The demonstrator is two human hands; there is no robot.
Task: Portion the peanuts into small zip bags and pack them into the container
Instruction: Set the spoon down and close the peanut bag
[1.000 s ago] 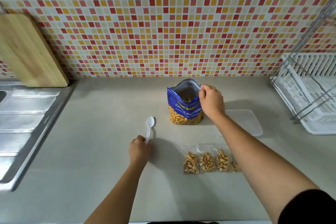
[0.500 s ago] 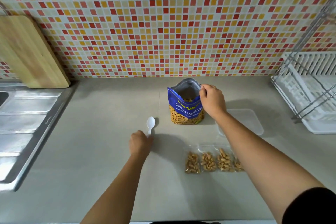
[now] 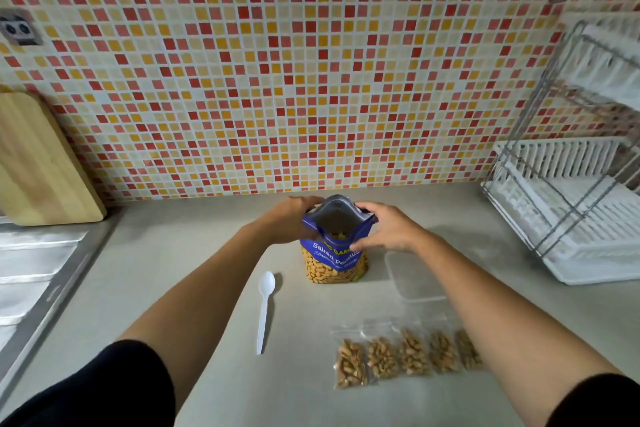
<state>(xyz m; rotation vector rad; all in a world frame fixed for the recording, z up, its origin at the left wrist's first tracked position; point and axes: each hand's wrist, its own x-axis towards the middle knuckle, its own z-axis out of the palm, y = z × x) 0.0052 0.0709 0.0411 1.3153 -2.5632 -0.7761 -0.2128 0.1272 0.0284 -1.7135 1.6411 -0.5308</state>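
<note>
**Figure.** The bench (image 3: pixel 138 270) is carrying all the task items. The peanut pouch (image 3: pixel 335 260) is standing upright close to the middle of the back edge, with its mouth gaping and peanuts showing inside.

The clear container (image 3: pixel 415 274) is lying just right of the pouch, toward the right edge, with nothing visible in it. Five filled zip bags (image 3: pixel 408 357) are lying in a row nearer the front edge, and the right forearm is crossing over the rightmost one.

Both hands are gripping the pouch. The left hand (image 3: pixel 287 222) is curling round the left side of the mouth, its fingertips hidden behind the foil. The right hand (image 3: pixel 388 232) is pinching the right side, thumb on the printed front. The white spoon (image 3: pixel 265 308) is lying free to the pouch's left, bowl toward the back edge.

Likely hazards:
- An uneven pull on the mouth could tip the tall, open pouch and scatter peanuts across the bench.
- The right forearm could sweep the zip bags toward the front edge.
- The right wrist could nudge the light container.
- Whether the zips are sealed cannot be told, and an unsealed bag would spill while being packed.
</note>
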